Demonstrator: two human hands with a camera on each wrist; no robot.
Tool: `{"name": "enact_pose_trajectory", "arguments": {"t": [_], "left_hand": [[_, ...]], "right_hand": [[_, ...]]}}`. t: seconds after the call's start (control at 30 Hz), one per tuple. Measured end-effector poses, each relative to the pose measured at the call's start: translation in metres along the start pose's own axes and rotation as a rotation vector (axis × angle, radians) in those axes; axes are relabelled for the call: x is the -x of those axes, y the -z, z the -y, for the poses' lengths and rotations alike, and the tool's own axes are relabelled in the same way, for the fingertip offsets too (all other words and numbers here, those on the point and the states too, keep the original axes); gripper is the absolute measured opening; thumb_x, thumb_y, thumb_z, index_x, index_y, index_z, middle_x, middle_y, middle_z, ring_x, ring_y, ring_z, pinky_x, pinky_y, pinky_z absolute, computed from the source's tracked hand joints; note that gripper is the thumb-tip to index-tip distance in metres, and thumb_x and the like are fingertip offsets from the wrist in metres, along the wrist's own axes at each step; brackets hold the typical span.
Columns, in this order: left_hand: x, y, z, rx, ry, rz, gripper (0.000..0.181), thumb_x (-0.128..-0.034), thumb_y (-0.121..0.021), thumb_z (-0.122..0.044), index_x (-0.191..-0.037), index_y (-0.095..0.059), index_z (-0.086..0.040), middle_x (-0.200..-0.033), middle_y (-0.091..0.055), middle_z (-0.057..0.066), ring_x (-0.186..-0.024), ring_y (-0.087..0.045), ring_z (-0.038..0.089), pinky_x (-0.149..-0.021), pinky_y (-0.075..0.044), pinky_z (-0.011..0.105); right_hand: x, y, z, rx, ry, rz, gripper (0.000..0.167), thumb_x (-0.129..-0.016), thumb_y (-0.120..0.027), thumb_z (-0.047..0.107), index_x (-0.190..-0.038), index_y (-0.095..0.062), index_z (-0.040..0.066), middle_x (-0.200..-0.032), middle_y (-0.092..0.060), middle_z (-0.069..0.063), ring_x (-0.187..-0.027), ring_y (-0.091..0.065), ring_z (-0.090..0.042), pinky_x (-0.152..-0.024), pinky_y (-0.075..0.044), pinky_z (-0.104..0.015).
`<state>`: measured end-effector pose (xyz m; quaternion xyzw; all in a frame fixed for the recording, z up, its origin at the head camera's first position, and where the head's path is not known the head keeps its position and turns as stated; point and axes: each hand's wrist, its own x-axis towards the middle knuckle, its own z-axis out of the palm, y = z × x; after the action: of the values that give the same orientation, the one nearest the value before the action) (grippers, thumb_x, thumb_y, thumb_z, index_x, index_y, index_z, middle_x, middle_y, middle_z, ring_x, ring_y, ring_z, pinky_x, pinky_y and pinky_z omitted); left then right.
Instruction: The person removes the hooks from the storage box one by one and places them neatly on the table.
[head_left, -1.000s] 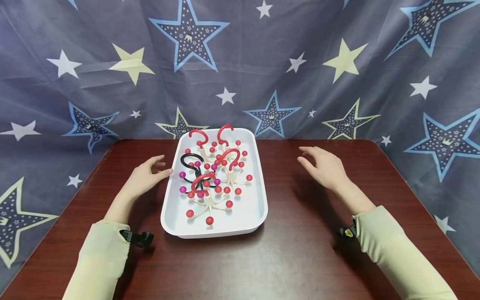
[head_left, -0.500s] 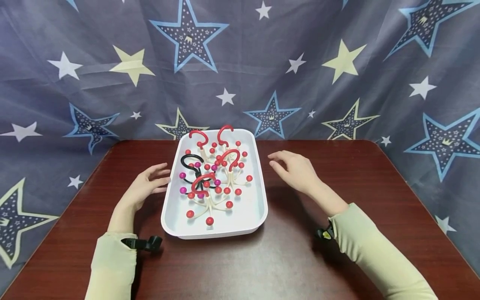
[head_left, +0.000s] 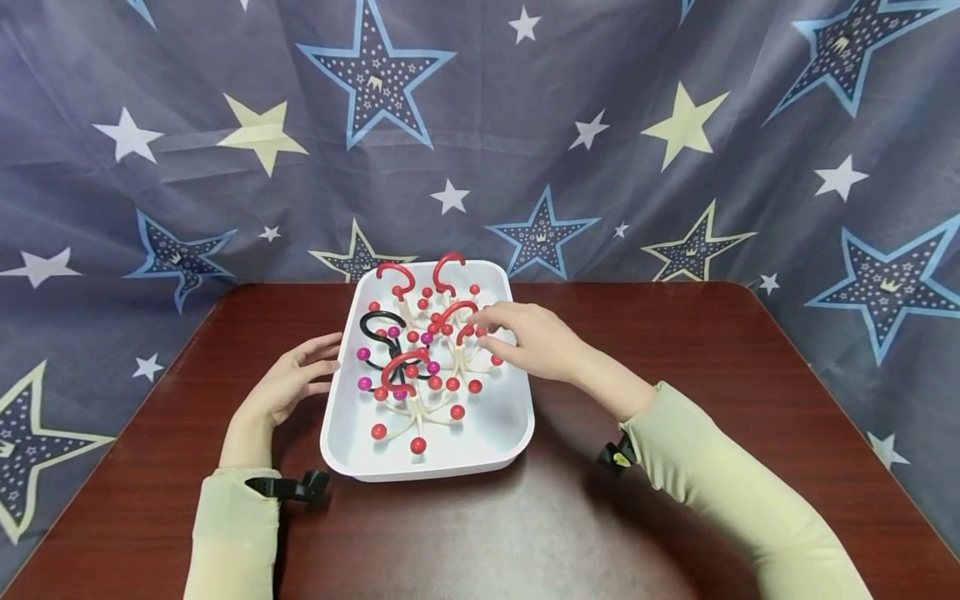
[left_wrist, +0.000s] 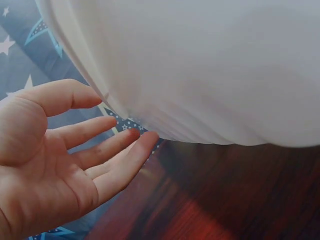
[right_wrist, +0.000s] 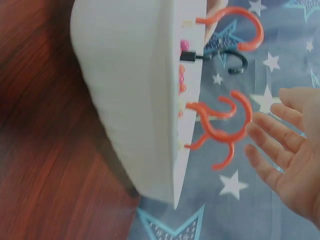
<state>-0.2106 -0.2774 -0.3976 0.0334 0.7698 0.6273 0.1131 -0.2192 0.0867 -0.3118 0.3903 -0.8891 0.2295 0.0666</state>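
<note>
A white tray [head_left: 487, 450] holds several scalp-massager-like pieces, each a hook-shaped handle above splayed, ball-tipped legs. Most have red hooks, cream legs and red balls; a black piece [head_left: 382, 315] has magenta balls. My left hand [head_left: 288, 379] is at the tray's left side, fingers extended and fingertips against or very near its wall; contact is unclear. Over the right rim reaches my right hand [head_left: 547, 342], its fingertips beside the red hook [head_left: 451, 310] of the middle-right piece. In the right wrist view, loosely spread fingers come up to a red hook [right_wrist: 250, 107], without curling around it.
The tray stands on a dark reddish-brown wooden table [head_left: 450, 533]. Behind the table hangs a grey-blue curtain [head_left: 480, 108] printed with stars. Dark straps with small devices sit on both wrists. Several pieces stand close together, their legs overlapping in the head view.
My right hand has moved left from beside the tray to above its right rim, near a red hook. My left hand has shifted slightly toward me along the tray's side. The pieces have stayed put.
</note>
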Motion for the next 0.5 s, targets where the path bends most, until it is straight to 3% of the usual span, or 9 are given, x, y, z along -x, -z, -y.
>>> {"name": "enact_pose_trajectory", "arguments": {"t": [0.3,0.5], "left_hand": [[-0.003,-0.001,0.0,0.025,-0.011,0.026,0.059,-0.0916,-0.052,-0.013,-0.143,-0.023,-0.005,-0.138,-0.033,0.022,-0.095,-0.059,0.005,-0.076,-0.052,0.028],[-0.002,0.0,0.0,0.044,-0.03,0.05,0.06,-0.0919,-0.051,-0.011,-0.144,-0.021,-0.005,-0.139,-0.03,0.025,-0.095,-0.059,0.006,-0.076,-0.052,0.028]], "right_hand": [[-0.024,-0.01,0.029,-0.045,0.067,0.134,0.039,-0.089,-0.057,0.03,-0.125,-0.055,0.017,-0.122,-0.057,0.002,-0.113,-0.051,-0.011,-0.097,-0.039,-0.028],[-0.04,-0.024,0.043,-0.036,0.11,0.174,0.042,-0.088,-0.059,0.031,-0.127,-0.053,0.017,-0.125,-0.055,0.003,-0.118,-0.048,-0.01,-0.1,-0.036,-0.027]]}}
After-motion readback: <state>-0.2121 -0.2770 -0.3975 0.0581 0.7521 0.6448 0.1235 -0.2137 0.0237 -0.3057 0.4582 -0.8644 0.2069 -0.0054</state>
